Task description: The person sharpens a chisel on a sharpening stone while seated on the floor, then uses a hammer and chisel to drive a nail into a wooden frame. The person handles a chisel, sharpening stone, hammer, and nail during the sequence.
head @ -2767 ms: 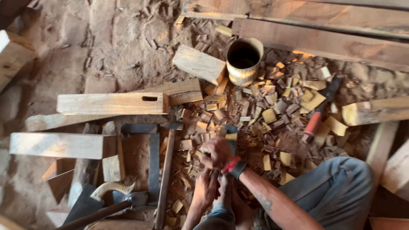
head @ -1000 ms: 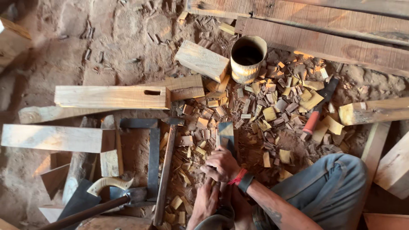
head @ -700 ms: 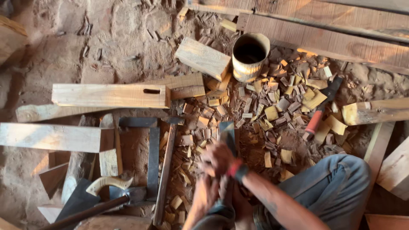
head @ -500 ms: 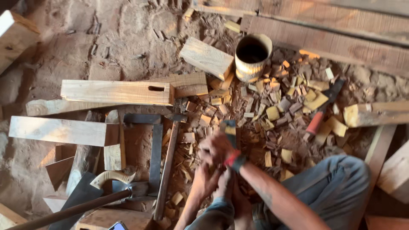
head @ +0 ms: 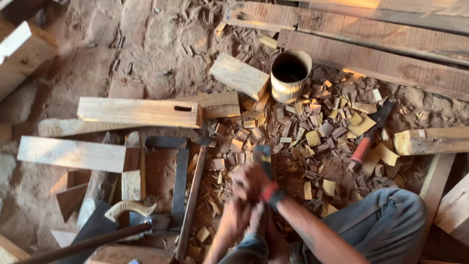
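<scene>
Right hand [head: 249,182]: fist wrapped round a flat chisel [head: 263,157], blade pointing to 12 o'clock.
Left hand [head: 233,220]: blurred; cannot tell its grip.
Wooden cup [head: 290,76]: 1 o'clock, among chips.

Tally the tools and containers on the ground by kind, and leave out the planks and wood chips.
Cylindrical containers: 1, the bark cup
Red-handled tools: 1, the chisel
Metal squares: 1, the framing square
Handsaws: 1, the saw handle
Total: 4

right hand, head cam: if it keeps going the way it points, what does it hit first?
Probably the loose wood chips past the blade that the right hand grips; further along that line stands the round container. Depth is unclear.
</scene>
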